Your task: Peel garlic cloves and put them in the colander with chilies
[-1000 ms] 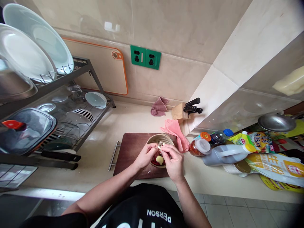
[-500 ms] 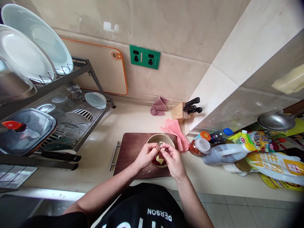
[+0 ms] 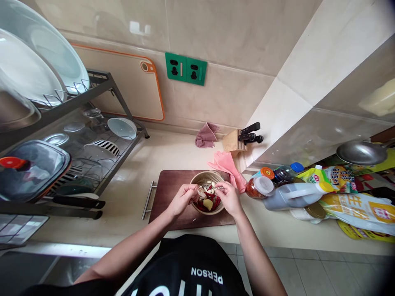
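Observation:
My left hand [image 3: 184, 198] is closed at the left rim of a beige plastic basket [image 3: 200, 177], its fingertips pinching whitish, papery garlic skin [image 3: 201, 191]. Over the basket's right side, my right hand [image 3: 229, 198] has thumb and fingers pressed together; a small pale bit shows at the tips, too small to name. Inside the basket lie red chilies [image 3: 216, 202], several white garlic cloves [image 3: 210, 186] and a yellowish piece that looks like ginger [image 3: 207, 204]. A dark brown cutting board [image 3: 173, 189] lies under the basket.
A dish rack [image 3: 108, 84] with plates and bowls stands at left. Behind the board are a purple cloth [image 3: 206, 135], a knife block [image 3: 232, 142] and pink gloves [image 3: 226, 164]. Jars, bottles and a large jug [image 3: 291, 196] crowd the right. A metal handle [image 3: 148, 200] sits left of the board.
My hands were together over the basket, fingertips meeting; now they are apart, left hand to the left and right hand to the right. More of the basket's contents shows. The view has shifted slightly.

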Tool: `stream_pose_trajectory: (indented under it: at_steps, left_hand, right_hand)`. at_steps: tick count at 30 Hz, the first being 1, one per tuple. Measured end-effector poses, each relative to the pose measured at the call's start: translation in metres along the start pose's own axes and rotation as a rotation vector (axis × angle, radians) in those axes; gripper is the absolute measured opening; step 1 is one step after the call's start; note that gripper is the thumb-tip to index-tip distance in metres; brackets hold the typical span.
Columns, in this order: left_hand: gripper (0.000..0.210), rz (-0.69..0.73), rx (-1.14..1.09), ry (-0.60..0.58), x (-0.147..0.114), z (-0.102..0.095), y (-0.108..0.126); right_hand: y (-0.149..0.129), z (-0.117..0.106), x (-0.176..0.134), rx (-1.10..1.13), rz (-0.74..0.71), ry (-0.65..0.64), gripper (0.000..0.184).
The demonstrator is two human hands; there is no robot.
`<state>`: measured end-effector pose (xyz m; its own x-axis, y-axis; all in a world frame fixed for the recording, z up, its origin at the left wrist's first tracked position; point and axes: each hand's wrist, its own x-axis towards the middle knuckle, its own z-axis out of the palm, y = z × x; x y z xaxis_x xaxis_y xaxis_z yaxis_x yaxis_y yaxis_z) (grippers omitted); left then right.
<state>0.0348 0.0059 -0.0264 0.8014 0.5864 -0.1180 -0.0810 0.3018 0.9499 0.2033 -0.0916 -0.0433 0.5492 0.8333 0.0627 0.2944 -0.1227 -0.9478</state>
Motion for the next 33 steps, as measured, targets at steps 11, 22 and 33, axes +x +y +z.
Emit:
stream_pose_trajectory:
  at_steps: [11,22,33]
  left_hand:
    - [0.023,-0.125,-0.142,-0.038,0.010,0.021,0.008]
    - [0.049,-0.201,-0.340,0.217,0.020,0.031,0.012]
    - [0.050,-0.209,-0.405,0.054,0.010,0.006,0.007]
  right_hand:
    - [-0.065,0.007,-0.003,-0.013,-0.206,-0.212,0.010]
    - [-0.089,0.028,-0.003,-0.412,-0.373,-0.184,0.024]
    - [-0.047,0.002,0.008,-0.837,0.003,-0.441,0.017]
